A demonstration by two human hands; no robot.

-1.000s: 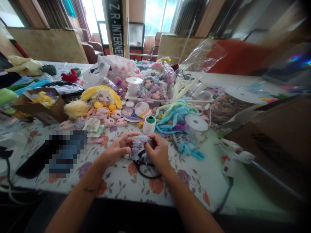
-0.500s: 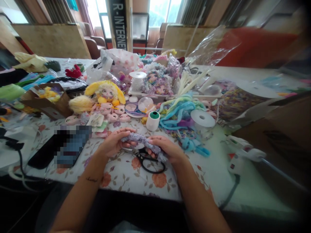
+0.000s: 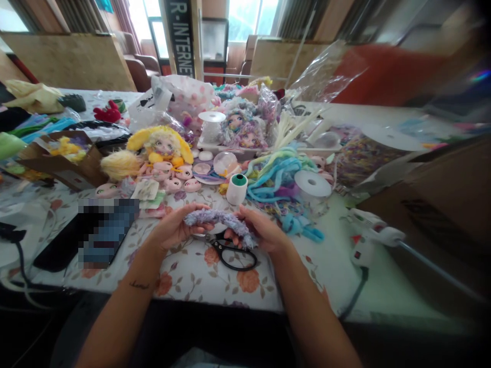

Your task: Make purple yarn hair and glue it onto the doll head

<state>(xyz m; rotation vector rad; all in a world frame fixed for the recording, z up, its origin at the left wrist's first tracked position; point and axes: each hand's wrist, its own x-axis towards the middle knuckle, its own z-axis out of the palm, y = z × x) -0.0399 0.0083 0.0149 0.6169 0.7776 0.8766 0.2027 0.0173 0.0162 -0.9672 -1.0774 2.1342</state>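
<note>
Both of my hands hold a fuzzy lilac-blue yarn strip [image 3: 222,221] stretched out just above the floral tablecloth [image 3: 199,286]. My left hand [image 3: 172,227] pinches its left end with fingers closed. At the strip's right end my right hand [image 3: 261,231] grips it, fingers curled under. Black-handled scissors [image 3: 232,253] lie on the cloth directly below the strip, between my wrists. A white thread spool with a green core [image 3: 237,188] stands just beyond my hands.
A yellow-haired plush doll [image 3: 163,148] and several pink doll faces [image 3: 180,181] lie behind. Blue and green yarn [image 3: 274,176] and a white reel [image 3: 312,184] sit right of the spool. A white glue gun [image 3: 370,237] rests at right, a dark phone [image 3: 65,243] at left.
A second ago the yarn was bunched between my hands. Both hands have since pulled apart and drawn it out into a long strip, uncovering the scissors.
</note>
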